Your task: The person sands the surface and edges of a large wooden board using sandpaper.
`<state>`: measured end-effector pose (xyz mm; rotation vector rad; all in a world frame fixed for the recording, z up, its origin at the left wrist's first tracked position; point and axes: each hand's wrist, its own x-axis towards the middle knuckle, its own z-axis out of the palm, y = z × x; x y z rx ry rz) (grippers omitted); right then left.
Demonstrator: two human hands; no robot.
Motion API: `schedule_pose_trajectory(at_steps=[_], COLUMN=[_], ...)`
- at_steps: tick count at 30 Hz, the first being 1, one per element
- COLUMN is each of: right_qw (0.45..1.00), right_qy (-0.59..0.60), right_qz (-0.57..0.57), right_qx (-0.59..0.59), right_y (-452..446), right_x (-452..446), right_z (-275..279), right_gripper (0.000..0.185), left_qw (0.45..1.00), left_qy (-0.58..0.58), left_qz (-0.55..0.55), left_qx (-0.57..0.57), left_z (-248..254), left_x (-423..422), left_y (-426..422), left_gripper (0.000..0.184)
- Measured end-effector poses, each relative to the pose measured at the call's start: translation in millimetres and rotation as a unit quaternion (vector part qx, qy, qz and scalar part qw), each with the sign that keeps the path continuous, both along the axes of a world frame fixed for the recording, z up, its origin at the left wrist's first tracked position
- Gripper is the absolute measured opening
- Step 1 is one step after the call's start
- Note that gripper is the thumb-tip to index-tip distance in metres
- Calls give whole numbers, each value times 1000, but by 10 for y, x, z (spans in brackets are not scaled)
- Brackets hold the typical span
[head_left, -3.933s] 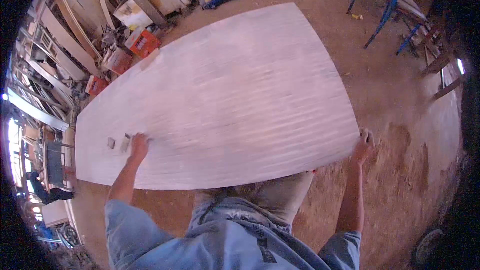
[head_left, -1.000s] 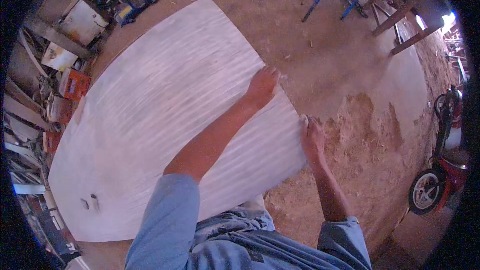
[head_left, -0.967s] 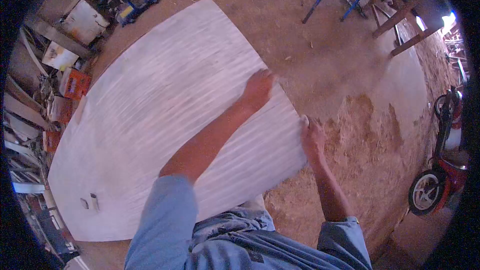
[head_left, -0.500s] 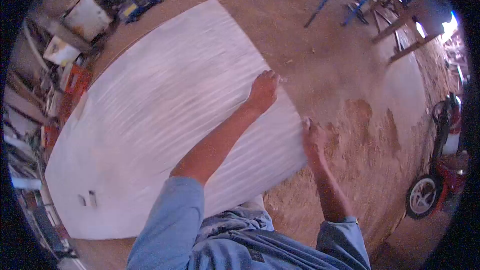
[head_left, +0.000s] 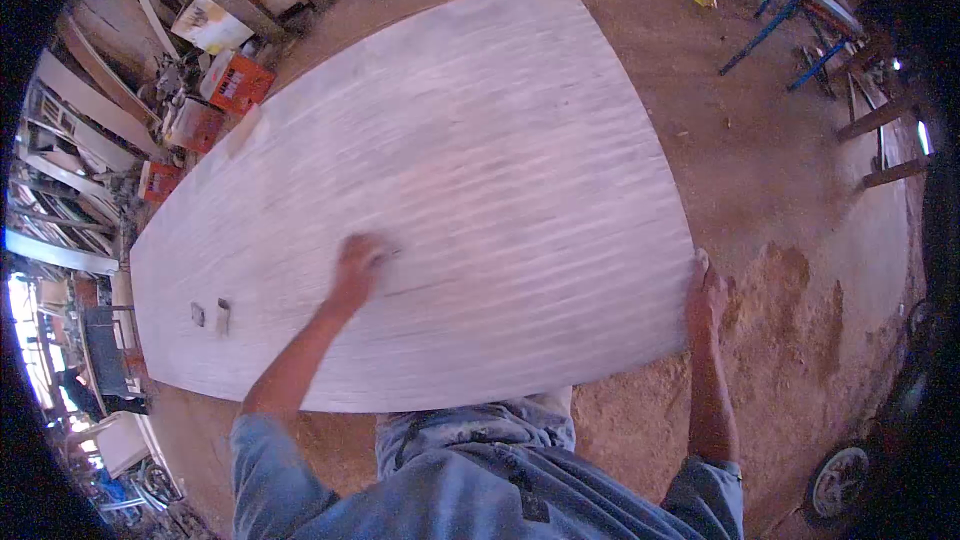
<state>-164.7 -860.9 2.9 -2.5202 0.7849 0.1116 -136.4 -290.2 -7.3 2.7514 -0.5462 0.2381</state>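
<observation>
A large pale board with streaks along its surface lies in front of me. My left hand is over the board left of its middle, its fingers closed and blurred; anything under them is too small to make out. Closed round the board's right edge is my right hand. On the board's left part lie a small grey block and, beside it, a small upright-looking piece.
Orange crates and stacked wood stand beyond the board's left edge. A blue-legged stand is at the upper right. A wheel shows at the lower right. Brown floor surrounds the board.
My left hand has moved from the board's right edge leftward across its surface. The view has turned left, so the board appears rotated. My right hand stays at the right edge.
</observation>
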Motion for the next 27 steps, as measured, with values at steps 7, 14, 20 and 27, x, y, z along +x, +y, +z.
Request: schedule_pose_trajectory(at_steps=[7, 14, 20, 27], right_qw=[999, 995, 987, 989], right_qy=[-31, -90, 4, -89], right_qz=[11, 12, 60, 43], right_qx=[-22, 36, -149, -114], right_y=[21, 116, -191, -69], right_x=[-12, -10, -104, -34], right_z=[36, 147, -341, -158], right_gripper=[60, 52, 50, 46], left_qw=[981, 996, 997, 965], left_qy=[-75, 11, 33, -89], left_qz=[-160, -61, -27, -177], left_qx=[-82, -67, -63, -170], left_z=[-23, 181, 189, -143], left_x=[1069, 491, 605, 1677], left_y=[-2894, -833, -1144, -3941], left_gripper=[26, 17, 14, 25])
